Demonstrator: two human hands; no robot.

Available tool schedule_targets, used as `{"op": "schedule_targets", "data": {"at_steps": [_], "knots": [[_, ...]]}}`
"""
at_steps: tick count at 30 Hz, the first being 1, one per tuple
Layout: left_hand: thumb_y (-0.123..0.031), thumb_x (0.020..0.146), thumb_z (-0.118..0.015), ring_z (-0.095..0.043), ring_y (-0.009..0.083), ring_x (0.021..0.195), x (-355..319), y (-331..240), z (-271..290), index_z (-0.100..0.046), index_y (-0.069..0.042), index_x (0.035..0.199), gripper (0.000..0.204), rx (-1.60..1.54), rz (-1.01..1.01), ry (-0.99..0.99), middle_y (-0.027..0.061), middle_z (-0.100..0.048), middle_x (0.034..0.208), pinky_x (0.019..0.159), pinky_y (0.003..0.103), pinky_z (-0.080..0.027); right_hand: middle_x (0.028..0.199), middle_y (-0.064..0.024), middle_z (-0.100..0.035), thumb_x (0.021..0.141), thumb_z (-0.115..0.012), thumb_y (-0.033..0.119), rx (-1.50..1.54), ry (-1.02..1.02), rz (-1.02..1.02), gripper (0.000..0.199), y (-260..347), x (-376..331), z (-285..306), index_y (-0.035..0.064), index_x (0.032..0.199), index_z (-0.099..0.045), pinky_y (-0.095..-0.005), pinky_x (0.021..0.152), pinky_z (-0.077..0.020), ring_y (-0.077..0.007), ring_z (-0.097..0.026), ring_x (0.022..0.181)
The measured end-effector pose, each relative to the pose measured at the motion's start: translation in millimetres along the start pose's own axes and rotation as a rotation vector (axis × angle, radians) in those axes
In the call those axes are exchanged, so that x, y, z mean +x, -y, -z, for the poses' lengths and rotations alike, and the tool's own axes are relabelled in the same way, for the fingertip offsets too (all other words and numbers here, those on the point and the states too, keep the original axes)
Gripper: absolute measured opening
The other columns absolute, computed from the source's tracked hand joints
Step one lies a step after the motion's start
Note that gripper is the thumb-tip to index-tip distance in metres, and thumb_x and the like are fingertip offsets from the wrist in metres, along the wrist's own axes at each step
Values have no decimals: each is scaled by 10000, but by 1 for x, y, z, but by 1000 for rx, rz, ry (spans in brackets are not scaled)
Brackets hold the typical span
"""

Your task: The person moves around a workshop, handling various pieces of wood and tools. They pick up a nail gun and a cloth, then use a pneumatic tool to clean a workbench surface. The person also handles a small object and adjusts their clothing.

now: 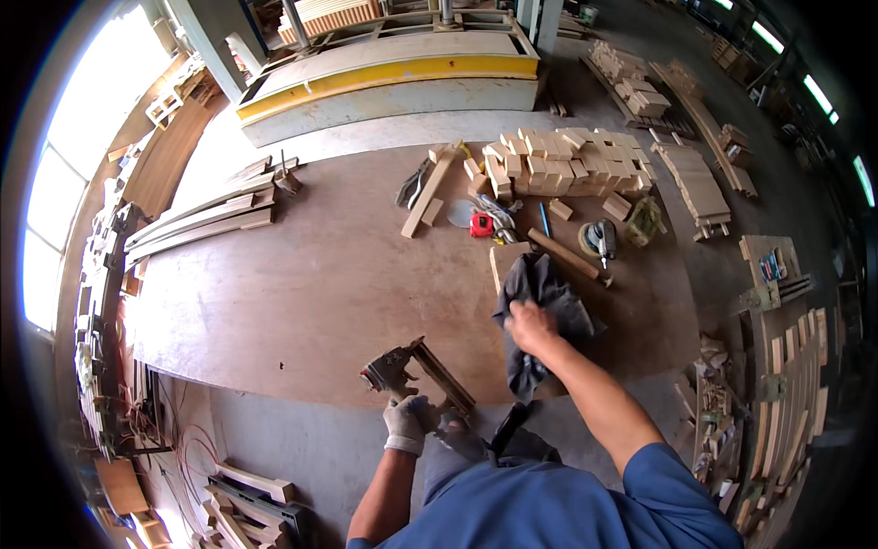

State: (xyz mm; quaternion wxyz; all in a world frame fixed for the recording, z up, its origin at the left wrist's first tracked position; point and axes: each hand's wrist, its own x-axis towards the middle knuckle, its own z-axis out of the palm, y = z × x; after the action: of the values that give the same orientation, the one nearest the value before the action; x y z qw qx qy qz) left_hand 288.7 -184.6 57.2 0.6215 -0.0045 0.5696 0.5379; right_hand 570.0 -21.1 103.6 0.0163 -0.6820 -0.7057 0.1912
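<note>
My left hand, in a pale work glove, is closed round the handle of a nail gun above the near edge of the workbench. The gun's long dark magazine slants down toward my lap. My bare right hand grips a dark grey cloth, whose lower end hangs toward the near edge. Part of a flat piece of wood shows beside the cloth. Beyond it lie a wooden-handled hammer and a round power sander.
Wooden blocks are stacked at the bench's far right. Nearer lie a red tape measure, gloves and a blue pencil. Long wood strips lie far left. A yellow-edged press stands beyond; racked timber is right.
</note>
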Motion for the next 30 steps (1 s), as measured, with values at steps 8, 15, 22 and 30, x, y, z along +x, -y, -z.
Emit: {"op": "schedule_targets", "data": {"at_steps": [8,15,22,30], "knots": [[14,788,-673,-668,289,691,-1,9,12,-556,-34,1082,321,15,-18,-23,132,-635,824,602,433,-586,991,-250,-722,898,-694,337,21,-44,-76,293,-5,-6,43,48,950,-691,-500,813,-579,-436,-708,926],[20,811,-657,-675,280,639,-5,8,9,-583,5,1075,275,31,-31,-34,134,-644,802,585,406,-588,1599,-264,-296,899,-685,435,-96,-155,243,838,-18,7,-4,-32,1515,-360,-486,1224,-238,-422,-265,1486],[16,809,-653,-675,293,634,-7,9,8,-579,15,1084,285,0,-35,-13,147,-647,816,580,421,-588,1671,-230,-144,880,-643,600,-233,11,259,1046,-7,-23,-14,-14,1592,-185,-534,1256,-108,-387,-83,1557],[19,810,-652,-685,288,671,-22,1,-16,-572,24,1095,295,51,-85,-9,146,-642,839,614,410,-601,1559,-265,-351,885,-671,525,-1,-139,345,861,-17,-64,-21,-49,1473,-415,-523,1209,-243,-408,-293,1470]]}}
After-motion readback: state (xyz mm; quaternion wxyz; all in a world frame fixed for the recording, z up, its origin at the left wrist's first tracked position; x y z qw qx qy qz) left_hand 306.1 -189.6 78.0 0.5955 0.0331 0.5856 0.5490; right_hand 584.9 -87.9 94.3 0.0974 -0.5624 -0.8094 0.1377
